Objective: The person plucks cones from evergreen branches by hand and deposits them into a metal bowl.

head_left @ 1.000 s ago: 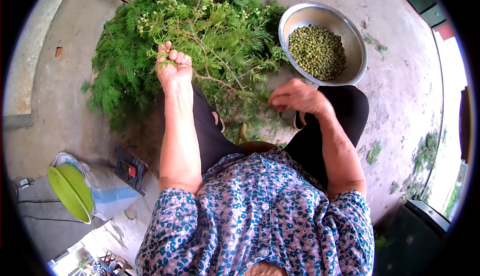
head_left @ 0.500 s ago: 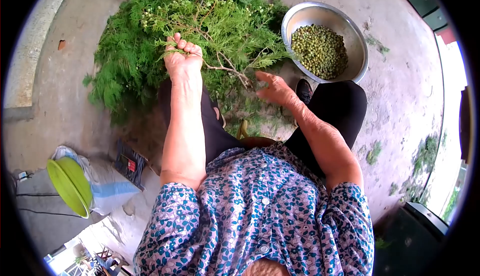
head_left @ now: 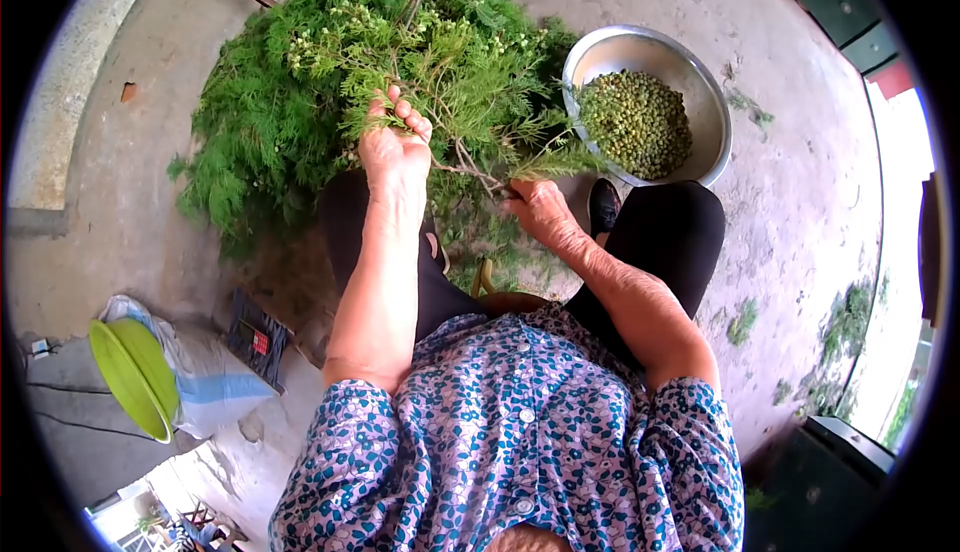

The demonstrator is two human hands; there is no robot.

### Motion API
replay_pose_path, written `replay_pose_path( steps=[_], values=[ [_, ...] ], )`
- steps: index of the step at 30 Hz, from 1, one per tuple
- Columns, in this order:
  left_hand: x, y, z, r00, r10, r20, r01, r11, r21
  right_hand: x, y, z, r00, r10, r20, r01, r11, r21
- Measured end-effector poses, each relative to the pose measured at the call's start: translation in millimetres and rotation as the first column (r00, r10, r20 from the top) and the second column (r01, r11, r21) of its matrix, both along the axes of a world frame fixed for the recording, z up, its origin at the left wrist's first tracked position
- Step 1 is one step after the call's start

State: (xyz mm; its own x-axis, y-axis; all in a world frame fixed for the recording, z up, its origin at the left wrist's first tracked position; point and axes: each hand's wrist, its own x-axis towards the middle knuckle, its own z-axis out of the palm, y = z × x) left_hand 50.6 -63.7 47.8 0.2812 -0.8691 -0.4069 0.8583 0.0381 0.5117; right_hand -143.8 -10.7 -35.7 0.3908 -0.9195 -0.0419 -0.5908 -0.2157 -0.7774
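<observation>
A leafy evergreen branch point(head_left: 468, 166) with a brown stem lies across the front of a large heap of green cut branches point(head_left: 250, 122). My left hand point(head_left: 397, 147) is closed on the branch's feathery foliage, palm turned up and fingertips curled. At the stem's cut end, my right hand point(head_left: 545, 214) is closed round the wood. Small pale green cones point(head_left: 350, 27) show among the sprigs. To the right of the heap stands a wide metal basin point(head_left: 716, 122) partly filled with loose green cones point(head_left: 640, 127); some branch tips reach its near-left rim.
A lime-green plastic basin point(head_left: 130, 377) leans against a white and blue sack point(head_left: 215, 377) at lower left. My black shoe point(head_left: 603, 207) is close below the metal basin. Scattered green bits point(head_left: 745, 322) lie on the concrete floor at right. A dark green box point(head_left: 820, 482) stands at lower right.
My right hand has moved from just beside the stem's end to closing on it. My left hand has shifted right and slightly down with the foliage; the branch tips now reach the metal basin's rim.
</observation>
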Motion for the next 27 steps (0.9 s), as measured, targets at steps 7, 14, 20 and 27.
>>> replay_pose_path(
  steps=[7, 14, 20, 27],
  values=[
    [5.6, -0.8, -12.4, 1.0, 0.021, -0.006, -0.021, 0.999, 0.042, 3.9, -4.2, -12.5, 0.932, -0.181, 0.314, 0.174, 0.984, 0.048],
    [14.5, 6.0, -47.7, 0.992, -0.039, 0.116, 0.05, 0.995, -0.087, -12.1, -15.7, 5.4, 0.996, -0.054, 0.065, 0.07, 0.954, -0.292],
    [36.5, 16.0, -57.4, 0.841, -0.107, 0.53, 0.105, 0.994, 0.034, -33.3, -32.4, -4.7, 0.978, 0.007, -0.208, -0.092, 0.911, -0.401],
    [29.9, 20.8, -61.9, 0.756, -0.329, 0.566, 0.269, 0.944, 0.19, -94.8, -14.0, 87.7, 0.799, -0.407, 0.442, 0.235, 0.889, 0.393]
  ],
)
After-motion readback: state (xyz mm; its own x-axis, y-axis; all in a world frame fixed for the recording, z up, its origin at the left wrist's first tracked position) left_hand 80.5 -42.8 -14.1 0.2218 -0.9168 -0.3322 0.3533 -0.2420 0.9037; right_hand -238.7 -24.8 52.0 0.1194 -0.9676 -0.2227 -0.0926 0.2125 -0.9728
